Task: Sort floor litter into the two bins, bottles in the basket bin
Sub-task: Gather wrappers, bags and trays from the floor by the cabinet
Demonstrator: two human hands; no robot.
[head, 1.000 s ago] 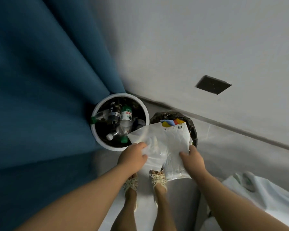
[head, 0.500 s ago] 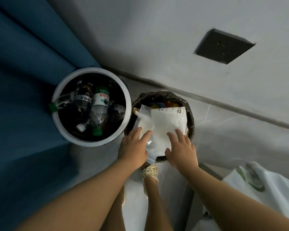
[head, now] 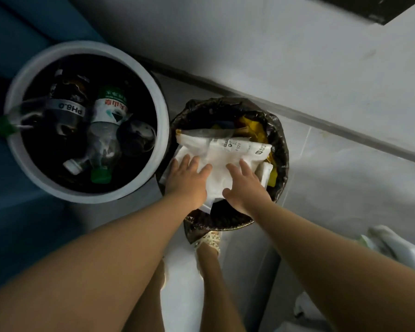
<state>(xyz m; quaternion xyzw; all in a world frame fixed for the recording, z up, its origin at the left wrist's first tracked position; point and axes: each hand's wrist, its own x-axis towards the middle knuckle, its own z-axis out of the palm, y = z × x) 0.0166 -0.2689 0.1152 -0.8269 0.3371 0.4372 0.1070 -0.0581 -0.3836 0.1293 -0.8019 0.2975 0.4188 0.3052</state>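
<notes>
Wall [head: 273, 44] fills the upper part of the head view, with a blue curtain [head: 15, 224] down the left and pale floor [head: 345, 176] between them. Against the curtain stands the white bin [head: 82, 47], holding several bottles [head: 106, 121] with green and white caps. Just to its right, rims nearly touching, is the smaller lined bin [head: 225, 220] with a black bag folded over its edge.

Across the lined bin's mouth lies a white packet [head: 225, 152], on top of yellow litter [head: 254, 130]. Its long axis runs left to right, roughly parallel to the wall, so it bridges the opening instead of sitting deep inside. Its near left corner appears to lap over the rim.

Both hands rest on the packet's near half. The left hand [head: 188, 180] covers the left corner and the right hand [head: 246, 188] the middle. The fingers of the left [head: 185, 161] and of the right [head: 244, 166] are straight and slightly spread, laid flat on the plastic and curled round nothing. The packet lies directly under the palms and stretches beyond the fingertips towards the wall, and neither hand is nearer.

A straight push down should seat it, and the left corner probably needs tucking in.

A sandal [head: 209, 240] shows below the bin.
</notes>
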